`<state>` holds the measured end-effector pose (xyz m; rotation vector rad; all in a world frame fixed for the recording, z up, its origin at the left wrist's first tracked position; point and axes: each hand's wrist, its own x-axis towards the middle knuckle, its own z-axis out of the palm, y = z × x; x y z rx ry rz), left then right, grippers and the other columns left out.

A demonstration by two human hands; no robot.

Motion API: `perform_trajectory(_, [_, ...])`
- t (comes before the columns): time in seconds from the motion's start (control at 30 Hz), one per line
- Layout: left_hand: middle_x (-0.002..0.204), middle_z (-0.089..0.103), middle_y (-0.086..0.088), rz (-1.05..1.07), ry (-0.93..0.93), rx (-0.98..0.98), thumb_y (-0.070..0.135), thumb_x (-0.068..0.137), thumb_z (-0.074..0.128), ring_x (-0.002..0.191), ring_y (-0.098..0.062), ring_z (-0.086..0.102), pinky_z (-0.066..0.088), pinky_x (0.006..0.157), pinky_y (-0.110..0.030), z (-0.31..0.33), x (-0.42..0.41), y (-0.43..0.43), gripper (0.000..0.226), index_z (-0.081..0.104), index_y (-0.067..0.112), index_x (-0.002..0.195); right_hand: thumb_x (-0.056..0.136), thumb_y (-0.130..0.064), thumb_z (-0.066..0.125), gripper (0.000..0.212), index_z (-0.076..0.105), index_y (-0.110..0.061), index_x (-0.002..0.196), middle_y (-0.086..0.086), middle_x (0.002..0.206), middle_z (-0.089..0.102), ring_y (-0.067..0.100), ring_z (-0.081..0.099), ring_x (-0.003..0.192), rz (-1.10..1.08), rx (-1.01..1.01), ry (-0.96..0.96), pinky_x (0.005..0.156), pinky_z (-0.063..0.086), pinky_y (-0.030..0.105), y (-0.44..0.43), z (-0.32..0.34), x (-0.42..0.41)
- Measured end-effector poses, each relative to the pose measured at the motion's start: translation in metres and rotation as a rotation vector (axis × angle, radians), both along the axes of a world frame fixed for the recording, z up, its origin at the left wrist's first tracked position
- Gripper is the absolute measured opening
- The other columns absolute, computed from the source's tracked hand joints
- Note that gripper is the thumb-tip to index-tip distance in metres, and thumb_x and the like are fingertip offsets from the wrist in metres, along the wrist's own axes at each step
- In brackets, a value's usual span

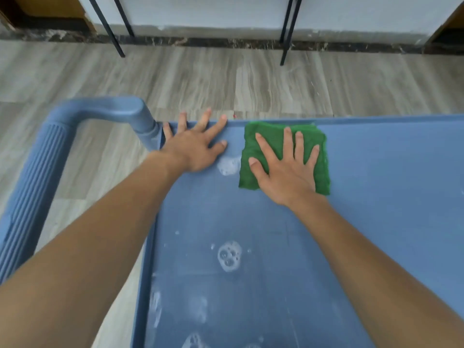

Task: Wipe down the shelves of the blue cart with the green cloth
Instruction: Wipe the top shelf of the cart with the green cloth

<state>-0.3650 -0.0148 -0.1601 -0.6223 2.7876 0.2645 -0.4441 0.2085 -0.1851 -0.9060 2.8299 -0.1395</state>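
Head view: the green cloth [270, 130], folded into a rough square, is being pressed flat onto the top shelf [376, 184] of the blue cart [148, 272] by the right hand [286, 172]. The fingers of that hand are being kept straight and spread, with nothing curled round the fabric. The cloth is being kept near the far edge of the shelf, towards its left end. Just beside it, the left hand [195, 149] is being laid palm down on the far left corner of the shelf, fingers likewise stretched and parted, gripping nothing; its fingertips are being rested over the far rim. One patch of soap foam [228, 165] is being left between the two hands, and more foam [229, 256] is being left nearer the camera. The cart's ribbed handle [50, 159] is being shown at the left, over a grey wood-look floor [226, 79] with black metal legs [288, 28] beyond.
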Motion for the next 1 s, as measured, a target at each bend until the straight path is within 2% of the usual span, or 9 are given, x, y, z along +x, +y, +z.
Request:
perform_trajectory(0.17, [0.166,-0.011,0.017,-0.001,-0.014,-0.037,0.078,0.089,0.017,0.151,-0.042,-0.011,-0.005,0.114,-0.073,0.0,0.001,0.0,0.064,-0.011,0.063,0.145,0.093,-0.073,0.007,0.063,-0.005,-0.057,0.153,0.007,0.168,-0.016,0.033,-0.019,0.153,0.058,0.002,-0.004,0.116,-0.012,0.068,0.048,-0.002,0.039])
perform_trajectory(0.4, [0.165,-0.016,0.02,0.052,-0.055,-0.051,0.081,0.084,0.011,0.151,-0.041,-0.016,-0.003,0.114,-0.073,-0.001,0.002,0.004,0.063,-0.017,0.067,0.139,0.1,-0.066,0.021,0.062,0.008,-0.048,0.157,0.014,0.169,-0.003,0.039,-0.006,0.154,0.065,-0.009,0.003,0.115,0.002,0.073,0.148,0.005,0.136])
perform_trajectory(0.63, [0.165,-0.013,0.02,0.104,-0.108,-0.051,0.085,0.078,0.01,0.15,-0.047,-0.011,-0.001,0.109,-0.079,0.006,0.002,0.014,0.064,-0.02,0.071,0.133,0.101,-0.062,0.031,0.064,0.013,-0.043,0.159,0.016,0.169,0.002,0.042,0.001,0.154,0.047,0.034,-0.018,0.113,0.011,0.076,0.23,0.017,0.231])
perform_trajectory(0.77, [0.165,-0.015,0.02,0.123,-0.142,-0.062,0.083,0.082,0.008,0.151,-0.045,-0.011,0.0,0.11,-0.079,0.008,0.003,0.013,0.059,-0.02,0.071,0.133,0.1,-0.06,0.031,0.063,0.018,-0.041,0.159,0.018,0.168,0.008,0.044,0.007,0.153,0.048,0.043,-0.023,0.111,0.016,0.077,0.242,0.019,0.255])
perform_trajectory(1.0, [0.165,-0.001,0.025,0.11,-0.125,-0.028,0.084,0.079,0.005,0.152,-0.04,-0.003,-0.009,0.105,-0.08,0.018,0.003,0.009,0.06,-0.009,0.072,0.137,0.099,-0.062,0.027,0.064,0.02,-0.039,0.158,0.021,0.167,0.009,0.046,0.008,0.152,0.038,0.072,-0.007,0.11,0.013,0.079,0.226,0.013,0.255])
